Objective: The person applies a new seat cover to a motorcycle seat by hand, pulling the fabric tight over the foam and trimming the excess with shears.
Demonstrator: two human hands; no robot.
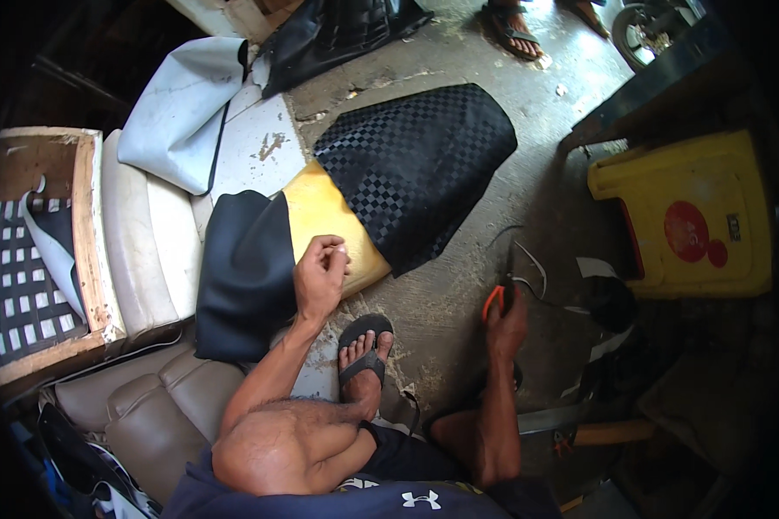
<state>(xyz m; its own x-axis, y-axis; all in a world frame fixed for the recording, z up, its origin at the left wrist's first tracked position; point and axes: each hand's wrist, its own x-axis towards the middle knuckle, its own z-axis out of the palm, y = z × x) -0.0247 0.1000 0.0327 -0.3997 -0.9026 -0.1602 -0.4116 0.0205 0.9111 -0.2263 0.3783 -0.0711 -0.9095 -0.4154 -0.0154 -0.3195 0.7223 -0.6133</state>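
Observation:
My left hand (321, 275) is over the yellow foam pad (327, 214), fingers curled in a pinch; anything between the fingertips is too small to make out. My right hand (506, 327) is closed around scissors (495, 303) with orange handles, low over the floor on the right. Their dark blades point away from me and are hard to see against the concrete. Black checkered vinyl (420, 169) covers the far right part of the foam. A smooth black sheet (244, 268) lies over its left side.
At the left stand a wooden frame with woven webbing (26, 277) and white cushions (160, 246). Pale folded sheeting (182, 117) lies behind. A yellow plastic stool (684, 216) and strip scraps (532, 264) are at right. Another person's sandalled foot (515, 33) shows at the top.

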